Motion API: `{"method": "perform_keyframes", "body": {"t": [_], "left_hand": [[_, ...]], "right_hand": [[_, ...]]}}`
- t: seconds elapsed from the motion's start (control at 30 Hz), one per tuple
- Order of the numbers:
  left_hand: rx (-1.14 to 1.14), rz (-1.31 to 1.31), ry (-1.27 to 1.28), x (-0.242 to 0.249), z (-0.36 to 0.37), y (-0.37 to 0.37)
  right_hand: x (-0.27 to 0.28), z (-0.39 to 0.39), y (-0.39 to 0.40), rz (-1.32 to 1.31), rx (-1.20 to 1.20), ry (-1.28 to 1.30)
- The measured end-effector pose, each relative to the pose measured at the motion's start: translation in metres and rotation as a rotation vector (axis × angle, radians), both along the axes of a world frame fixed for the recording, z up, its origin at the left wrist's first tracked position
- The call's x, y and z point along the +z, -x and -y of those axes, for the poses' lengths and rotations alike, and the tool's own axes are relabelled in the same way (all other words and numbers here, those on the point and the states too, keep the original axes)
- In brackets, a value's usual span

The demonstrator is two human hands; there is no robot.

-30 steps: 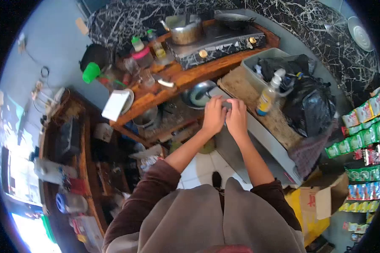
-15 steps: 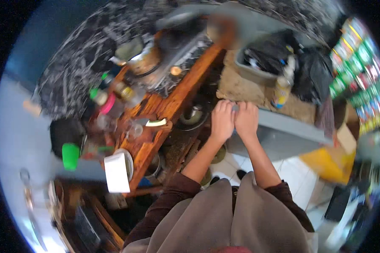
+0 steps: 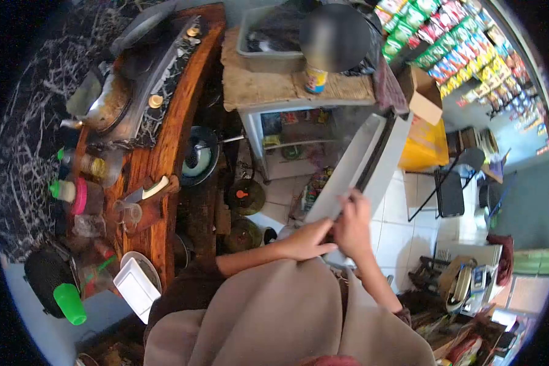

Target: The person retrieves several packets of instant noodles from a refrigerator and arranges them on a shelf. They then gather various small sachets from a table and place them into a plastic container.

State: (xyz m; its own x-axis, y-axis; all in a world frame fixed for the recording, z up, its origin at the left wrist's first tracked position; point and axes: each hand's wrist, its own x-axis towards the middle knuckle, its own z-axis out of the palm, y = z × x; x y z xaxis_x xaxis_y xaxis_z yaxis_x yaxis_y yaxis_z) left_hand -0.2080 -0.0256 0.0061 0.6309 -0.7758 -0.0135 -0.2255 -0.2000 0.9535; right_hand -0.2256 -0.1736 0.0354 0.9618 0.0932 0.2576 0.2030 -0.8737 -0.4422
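Observation:
A small grey fridge [image 3: 256, 131] stands open, with shelves of food packets visible inside. Its door [image 3: 363, 155] is swung out towards me. My right hand [image 3: 354, 224] grips the near edge of the door. My left hand [image 3: 306, 239] is beside it, fingers stretched along the same edge and pressed against it. On top of the fridge lie a burlap mat [image 3: 256, 91], a grey tub [image 3: 268, 43] and a yellow bottle [image 3: 315, 78].
A wooden counter [image 3: 177, 122] on the left carries a gas stove [image 3: 158, 67], a pot, bottles, glasses and a knife. A wok [image 3: 200, 155] and pans sit below it. A cardboard box [image 3: 422, 94], a folding chair [image 3: 448, 186] and hanging snack packets [image 3: 445, 36] are at the right.
The fridge door has swung open towards me with both hands on its edge. My view has turned right, so the counter now lies at the left.

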Motion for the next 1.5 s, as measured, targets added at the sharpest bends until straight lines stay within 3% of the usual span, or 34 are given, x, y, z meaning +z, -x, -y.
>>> {"method": "perform_keyframes", "body": {"t": [0.17,0.23,0.3,0.43,0.53,0.57,0.63,0.83,0.9,0.93,0.97,1.03,1.07,1.1,1.13,1.17,1.23,1.27,1.3,1.37,1.4,1.47,1.5], "left_hand": [[-0.495,0.046,0.074,-0.013,0.103,0.016],[-0.563,0.206,-0.001,-0.016,0.143,0.028],[-0.622,0.256,0.024,-0.023,0.176,0.039],[-0.576,0.229,-0.050,-0.048,0.211,0.040],[-0.457,0.126,-0.157,-0.115,0.209,0.013],[-0.368,0.232,-0.144,-0.137,0.198,0.001],[-0.210,0.246,-0.365,-0.172,0.167,-0.026],[0.268,-0.066,-0.562,-0.261,0.059,-0.100],[0.409,-0.195,-0.540,-0.250,0.040,-0.111],[0.493,-0.251,-0.579,-0.233,0.038,-0.115],[0.578,-0.305,-0.609,-0.224,0.036,-0.122],[0.578,-0.165,-0.692,-0.264,0.018,-0.154],[0.640,-0.174,-0.553,-0.303,0.005,-0.174],[0.694,-0.177,-0.416,-0.328,-0.005,-0.195],[0.762,-0.148,-0.435,-0.326,0.002,-0.214],[0.750,-0.132,-0.444,-0.331,0.007,-0.233],[0.932,-0.497,-0.208,-0.343,0.014,-0.285],[0.908,-0.513,-0.093,-0.370,0.004,-0.314],[0.893,-0.496,-0.089,-0.372,0.008,-0.341],[1.171,-0.543,0.066,-0.380,0.011,-0.384],[1.460,-0.583,0.263,-0.394,0.007,-0.414],[1.352,0.098,0.054,-0.487,-0.062,-0.497],[1.345,0.111,0.046,-0.491,-0.066,-0.507]], "right_hand": [[0.006,0.088,0.077,-0.133,-0.472,0.073],[0.000,0.126,0.093,-0.164,-0.582,0.176],[-0.017,0.166,0.098,-0.116,-0.710,0.504],[-0.031,0.245,0.085,-0.045,-0.858,0.626],[-0.041,0.294,0.061,0.117,-0.901,0.581],[-0.045,0.312,0.052,0.119,-0.928,0.570],[-0.052,0.339,0.033,0.151,-0.962,0.554],[-0.062,0.384,-0.006,0.307,-0.984,0.531],[-0.063,0.372,-0.016,0.399,-1.033,0.365],[-0.068,0.364,-0.021,0.574,-0.981,0.257],[-0.076,0.339,-0.027,0.674,-0.875,0.156],[-0.127,0.287,-0.046,0.836,-0.587,-0.047],[-0.164,0.256,-0.051,0.646,-0.484,0.083],[-0.191,0.226,-0.063,0.459,-0.319,-0.157],[-0.209,0.186,-0.075,0.521,-0.143,-0.201],[-0.221,0.155,-0.092,0.399,-0.088,-0.277],[-0.278,0.113,-0.132,0.181,-0.020,-0.458],[-0.305,0.100,-0.160,0.208,-0.032,-0.460],[-0.330,0.089,-0.185,0.062,-0.023,-0.460],[-0.375,0.070,-0.224,-0.161,-0.055,-0.430],[-0.390,0.063,-0.253,-0.219,-0.103,-0.399],[-0.411,0.051,-0.308,-0.241,-0.113,-0.392],[-0.421,0.045,-0.335,-0.228,-0.144,-0.457]]}}
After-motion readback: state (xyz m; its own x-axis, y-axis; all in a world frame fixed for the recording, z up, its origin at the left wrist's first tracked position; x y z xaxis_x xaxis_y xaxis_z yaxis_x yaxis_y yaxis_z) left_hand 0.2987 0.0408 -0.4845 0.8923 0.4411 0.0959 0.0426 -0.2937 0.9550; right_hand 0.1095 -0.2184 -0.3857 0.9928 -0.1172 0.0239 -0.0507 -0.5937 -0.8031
